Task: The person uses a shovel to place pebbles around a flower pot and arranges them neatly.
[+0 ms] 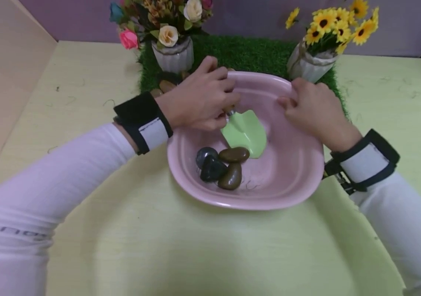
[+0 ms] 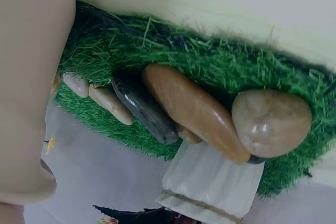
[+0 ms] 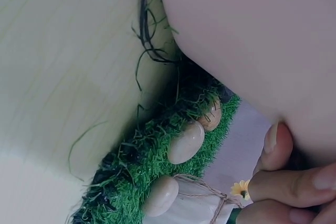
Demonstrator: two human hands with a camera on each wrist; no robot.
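Note:
A pink plastic basin stands at the front of the grass mat, overlapping it. Inside lie a light green trowel and several smooth dark and brown stones. My left hand is over the basin's far left rim, with thumb and index finger curled at the trowel's handle; the hand hides most of that handle. With curled fingers my right hand grips the rim at the far right. The right wrist view shows fingers of that hand beside the basin's outer wall.
An artificial grass mat lies behind the basin. On it stand a pot of mixed flowers and a pot of yellow sunflowers. Large polished stones line the mat's left part, and pale stones its right.

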